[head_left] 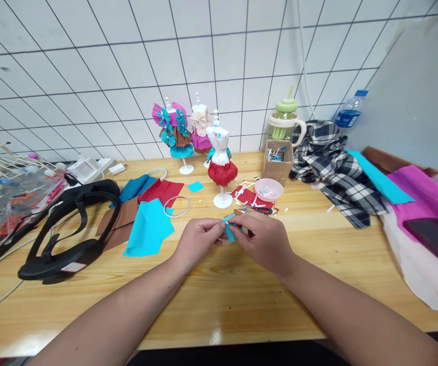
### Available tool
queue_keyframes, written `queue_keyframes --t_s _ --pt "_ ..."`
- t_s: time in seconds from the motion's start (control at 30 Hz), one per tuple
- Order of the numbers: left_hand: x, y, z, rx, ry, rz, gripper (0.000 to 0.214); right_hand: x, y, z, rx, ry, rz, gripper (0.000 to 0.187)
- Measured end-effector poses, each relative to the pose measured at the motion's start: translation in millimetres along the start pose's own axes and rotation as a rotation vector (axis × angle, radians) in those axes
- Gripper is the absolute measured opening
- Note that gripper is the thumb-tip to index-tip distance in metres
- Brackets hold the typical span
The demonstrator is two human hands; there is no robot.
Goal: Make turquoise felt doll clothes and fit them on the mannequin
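On the left, a magenta-topped mannequin (175, 134) and a cream-topped one (201, 120) are seen clothed, apparently finished. A small turquoise piece (229, 233) is pinched above the bench (211, 300) by the left hand (199, 234) and right hand (267, 236), held close together; it seems to be only in preparation. Beyond them, the front mannequin (221, 157) is skirted in red, but its white bodice is left largely bare. The pale wooden bench is strewn, left to right, with a black headset (53, 269), a turquoise sheet (148, 229), a pink dish (276, 197) and plaid cloth (337, 162), and is backed by a white tiled wall (226, 51).
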State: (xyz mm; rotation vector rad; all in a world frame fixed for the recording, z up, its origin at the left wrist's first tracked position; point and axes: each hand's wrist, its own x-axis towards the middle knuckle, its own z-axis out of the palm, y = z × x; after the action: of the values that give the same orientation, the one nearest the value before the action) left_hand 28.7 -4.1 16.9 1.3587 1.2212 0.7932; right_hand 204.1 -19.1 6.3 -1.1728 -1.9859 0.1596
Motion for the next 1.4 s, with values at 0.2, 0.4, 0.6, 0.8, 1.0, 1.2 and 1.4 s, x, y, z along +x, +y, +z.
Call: queue_keyframes --t_s 0.2,0.4,0.6,0.8,1.0,1.2,1.4 --pt "-4.2 4.4 1.7 0.189 0.022 0.047 0.031 2.5 0.9 1.2 0.149 -0.033 0.099 0.009" --pt "-6.5 7.8 4.6 0.262 0.036 0.088 0.032 5.1 -1.4 1.4 0.205 -0.05 0.165 0.006" --pt "-5.0 6.2 4.9 0.194 0.018 0.093 0.029 5.4 -0.3 5.4 0.44 -0.087 0.373 0.007" --pt "-3.2 3.4 4.2 0.148 0.032 0.076 0.026 6.8 2.5 8.5 0.631 -0.127 0.498 0.01" --pt "-3.4 5.0 5.7 0.046 0.027 0.069 0.023 8.7 3.4 9.5 0.741 -0.124 0.586 0.013" --pt "-1.7 2.6 4.2 -0.14 -0.007 0.044 0.019 13.6 11.4 5.0 0.816 -0.055 0.696 0.02" --pt "-0.3 -0.1 4.0 -0.613 -0.035 -0.126 0.021 19.2 18.1 -1.4 0.881 0.045 0.773 0.026"
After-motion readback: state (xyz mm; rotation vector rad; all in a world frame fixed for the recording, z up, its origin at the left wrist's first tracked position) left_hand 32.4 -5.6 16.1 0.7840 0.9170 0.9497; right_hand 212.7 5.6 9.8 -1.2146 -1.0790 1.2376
